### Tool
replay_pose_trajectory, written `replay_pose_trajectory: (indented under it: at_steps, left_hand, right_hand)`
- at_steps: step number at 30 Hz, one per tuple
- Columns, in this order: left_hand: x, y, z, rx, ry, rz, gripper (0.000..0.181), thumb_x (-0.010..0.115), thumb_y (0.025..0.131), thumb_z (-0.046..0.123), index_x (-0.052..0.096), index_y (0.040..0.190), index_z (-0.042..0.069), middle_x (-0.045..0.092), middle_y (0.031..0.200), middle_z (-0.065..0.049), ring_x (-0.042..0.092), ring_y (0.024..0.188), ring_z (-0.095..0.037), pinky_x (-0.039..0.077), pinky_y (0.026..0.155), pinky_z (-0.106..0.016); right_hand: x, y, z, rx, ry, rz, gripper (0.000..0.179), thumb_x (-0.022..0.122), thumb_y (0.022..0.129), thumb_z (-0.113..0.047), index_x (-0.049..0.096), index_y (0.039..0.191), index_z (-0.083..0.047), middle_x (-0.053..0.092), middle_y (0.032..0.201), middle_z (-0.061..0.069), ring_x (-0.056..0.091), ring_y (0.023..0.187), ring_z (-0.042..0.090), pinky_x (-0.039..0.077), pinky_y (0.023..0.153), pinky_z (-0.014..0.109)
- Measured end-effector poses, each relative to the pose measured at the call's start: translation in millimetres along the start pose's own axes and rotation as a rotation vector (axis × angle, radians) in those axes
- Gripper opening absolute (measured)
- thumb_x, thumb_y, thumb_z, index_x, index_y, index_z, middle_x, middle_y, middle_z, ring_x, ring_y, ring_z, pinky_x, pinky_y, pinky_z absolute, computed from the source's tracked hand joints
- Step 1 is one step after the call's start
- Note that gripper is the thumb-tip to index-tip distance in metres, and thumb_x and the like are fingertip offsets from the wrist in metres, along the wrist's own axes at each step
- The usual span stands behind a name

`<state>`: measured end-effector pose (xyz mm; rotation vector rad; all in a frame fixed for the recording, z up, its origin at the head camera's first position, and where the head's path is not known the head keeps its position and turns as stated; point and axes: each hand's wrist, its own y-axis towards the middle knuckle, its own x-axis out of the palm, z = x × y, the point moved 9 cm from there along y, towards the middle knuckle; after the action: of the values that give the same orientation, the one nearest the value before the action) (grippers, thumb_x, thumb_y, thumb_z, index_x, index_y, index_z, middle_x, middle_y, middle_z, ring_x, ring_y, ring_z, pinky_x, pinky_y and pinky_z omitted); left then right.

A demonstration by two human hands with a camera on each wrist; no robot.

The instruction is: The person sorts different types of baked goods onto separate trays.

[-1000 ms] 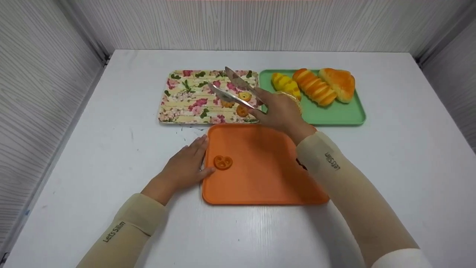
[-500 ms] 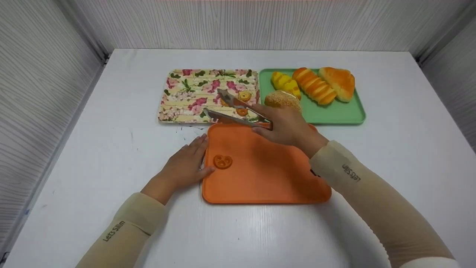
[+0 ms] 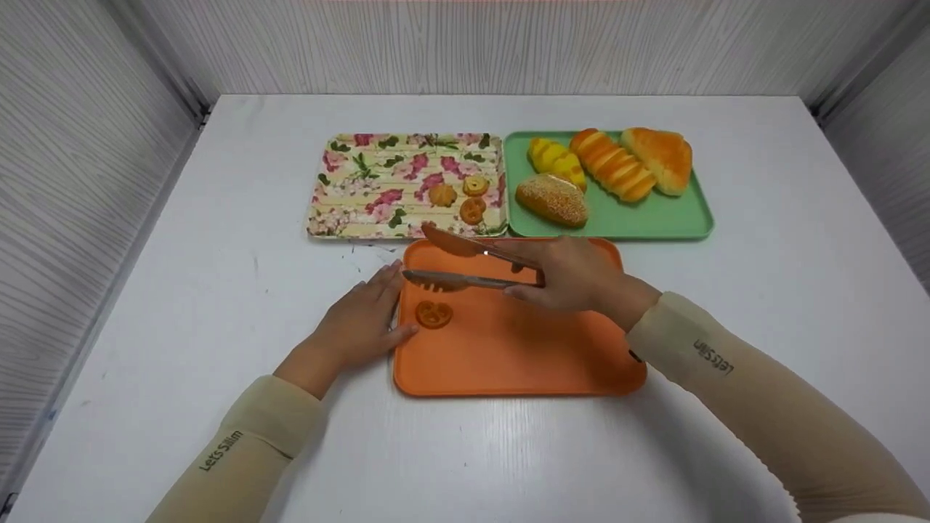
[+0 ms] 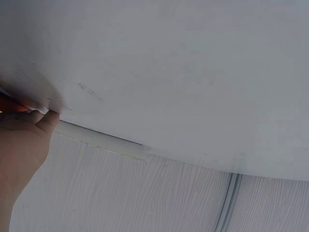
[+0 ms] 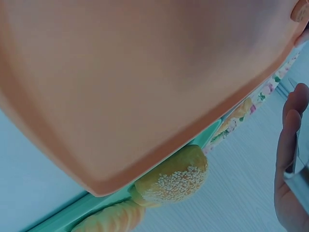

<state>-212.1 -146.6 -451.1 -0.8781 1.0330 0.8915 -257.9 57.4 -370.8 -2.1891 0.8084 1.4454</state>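
Observation:
My right hand [image 3: 577, 272] grips metal tongs [image 3: 476, 282] above the upper part of the orange tray [image 3: 508, 367]. The tongs' two arms are spread, with nothing between their tips. Below the tips, near the tray's left side, lies a brown pretzel-shaped cookie [image 3: 434, 315]. My left hand [image 3: 362, 319] rests at the tray's left edge, its fingers extended along the outside and its thumb over the rim. Fingertips of that left hand also show at the far left of the left wrist view. Part of the tongs' metal [image 5: 300, 186] appears in the right wrist view.
Behind the orange tray, a floral tray [image 3: 345, 207] bears another pretzel-shaped cookie [image 3: 472, 211] and two small cookies. Beside it, a green tray [image 3: 647, 224] carries a sesame bun [image 3: 552, 200], a yellow bread [image 3: 556, 161], a striped loaf [image 3: 612, 165] and a triangular bread [image 3: 661, 161].
My right hand has drawn the tongs back from over the floral tray to above the orange tray, uncovering the sesame bun and cookies. The left hand has stayed in place.

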Motion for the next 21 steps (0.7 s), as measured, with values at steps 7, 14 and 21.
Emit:
replay_pose_trajectory:
  at_steps: [7,14,21]
  left_hand:
    - [0.2,0.8,-0.4,0.003,-0.009,0.004,0.087,0.048,0.094,0.053,0.01,0.152,0.002,0.01,0.158,-0.01,0.01,0.144,-0.025,0.019,0.112,-0.047]
    - [0.1,-0.9,-0.9,0.001,-0.01,0.004,0.087,0.044,0.094,0.057,0.008,0.152,0.002,0.008,0.159,-0.008,0.008,0.144,-0.023,0.016,0.113,-0.046]
    - [2.2,0.6,-2.0,-0.011,0.003,-0.01,0.083,0.048,0.095,0.047,0.006,0.153,0.004,0.007,0.159,-0.008,0.007,0.144,-0.023,0.015,0.114,-0.045]
  right_hand:
    - [10.5,-5.7,-6.0,-0.04,0.018,-0.063,0.056,0.064,0.09,-0.039,0.048,0.142,-0.026,0.069,0.106,0.002,0.06,0.065,0.007,0.051,0.062,0.03]
    - [17.7,-8.4,-12.5,-0.053,0.023,-0.12,0.055,0.063,0.09,-0.039,0.049,0.142,-0.026,0.069,0.104,0.001,0.058,0.061,0.005,0.05,0.062,0.03]
    - [21.4,-9.1,-18.0,-0.078,-0.016,-0.142,0.055,0.064,0.09,-0.037,0.05,0.141,-0.023,0.069,0.104,0.0,0.057,0.059,0.005,0.049,0.061,0.03]
